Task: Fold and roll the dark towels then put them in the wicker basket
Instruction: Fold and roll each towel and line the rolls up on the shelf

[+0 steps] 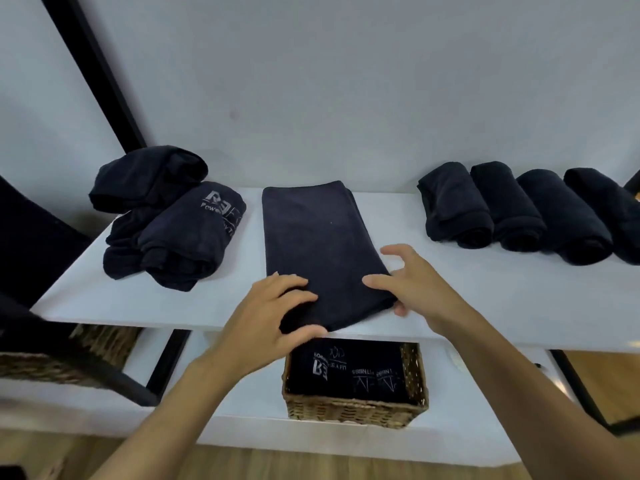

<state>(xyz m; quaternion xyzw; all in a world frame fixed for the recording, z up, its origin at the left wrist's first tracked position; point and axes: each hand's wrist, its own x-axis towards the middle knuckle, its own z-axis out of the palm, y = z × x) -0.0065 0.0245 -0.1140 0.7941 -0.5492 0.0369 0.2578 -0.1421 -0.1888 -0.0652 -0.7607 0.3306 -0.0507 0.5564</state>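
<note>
Folded towel [311, 230]: a long dark strip lying flat on the white table [485, 289], its near end at the front edge under your hands.
Left grip: your left hand [273, 313] has its fingers curled over the near left corner, bunching the cloth there.
Right grip: your right hand [412, 285] takes the near right edge, thumb laid on top and a fingertip showing under the hem; the index finger is lifted clear.
Handling: expect it soft, light and limp. It has no stiffness of its own, so it should sag or unfold if you lift it by one corner.
Where to hold: take both near corners, as you do now, and keep the tension even so the roll starts straight.
Risk: a loose first turn would likely give a slack, lopsided roll.
Right of the towel: four rolled towels [519, 209] lie side by side on the table.
Left of the towel: a rumpled pile [166, 216] of dark towels, seemingly waiting.
Below: the wicker basket [349, 410] sits on the lower shelf [242, 393], already holding printed towels [346, 368].
</note>
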